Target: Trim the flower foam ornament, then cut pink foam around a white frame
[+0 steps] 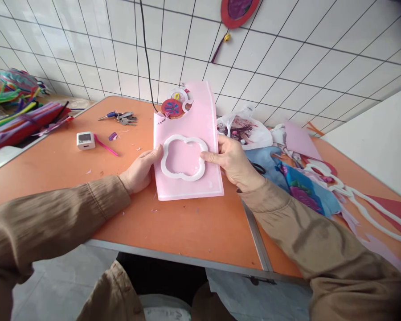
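Between both hands is a pink paper sheet (200,116) with a white border and a curved piece cut out of its upper left. Against its lower half lies a white four-lobed frame (183,177), pink paper showing through its middle. My left hand (141,170) pinches the left edge, its thumb at the frame's left side. My right hand (234,161) grips the right edge, thumb resting on the frame's right side and fingers behind the sheet. Behind the cut-out, a round red ornament (172,107) with a blue pattern is partly visible.
Left on the orange table (187,232) are keys (126,118), a white charger (86,140) and a pink strip (106,145). Colourful pipe cleaners (23,122) lie farther left. A plastic bag (250,127), blue fabric (304,187) and white strips (374,207) crowd the right.
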Demonstrator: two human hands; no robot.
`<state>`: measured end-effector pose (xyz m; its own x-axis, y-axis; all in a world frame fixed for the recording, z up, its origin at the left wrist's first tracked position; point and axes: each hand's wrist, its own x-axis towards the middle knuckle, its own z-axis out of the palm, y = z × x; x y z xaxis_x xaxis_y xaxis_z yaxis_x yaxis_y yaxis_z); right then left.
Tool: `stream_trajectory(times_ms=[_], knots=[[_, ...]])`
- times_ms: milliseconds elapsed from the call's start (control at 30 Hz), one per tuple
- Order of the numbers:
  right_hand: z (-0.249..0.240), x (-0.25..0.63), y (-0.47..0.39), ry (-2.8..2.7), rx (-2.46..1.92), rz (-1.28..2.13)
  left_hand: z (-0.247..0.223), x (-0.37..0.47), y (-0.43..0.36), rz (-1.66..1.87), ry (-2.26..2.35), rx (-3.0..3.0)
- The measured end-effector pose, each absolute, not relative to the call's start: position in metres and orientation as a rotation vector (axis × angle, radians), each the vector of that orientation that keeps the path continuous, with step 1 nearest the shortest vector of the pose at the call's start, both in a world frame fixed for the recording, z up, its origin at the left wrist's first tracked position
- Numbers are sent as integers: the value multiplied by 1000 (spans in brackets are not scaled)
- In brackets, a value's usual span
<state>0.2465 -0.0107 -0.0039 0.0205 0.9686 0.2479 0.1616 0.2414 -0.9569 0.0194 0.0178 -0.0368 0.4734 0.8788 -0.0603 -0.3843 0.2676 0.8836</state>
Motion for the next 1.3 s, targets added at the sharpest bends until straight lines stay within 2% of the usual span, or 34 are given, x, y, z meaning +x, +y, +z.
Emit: stream_trajectory(times_ms=[233, 467, 1000, 1133, 1300], knots=[[-13, 255, -4, -1503, -1244, 637, -34, 17, 18, 971, 641, 1090], [-12, 254, -4, -1528, -1195, 666, -28, 17, 17, 1006, 691, 1130], [-19, 254, 0, -1538, -1111, 495, -34, 15, 21, 1013, 738, 1203], [-17, 251, -2, -1501, -1082, 612, -34, 16, 20, 994, 706, 1200], [-15, 250, -3, -1281, -1095, 919, -35, 15, 21, 1007, 679, 1177]])
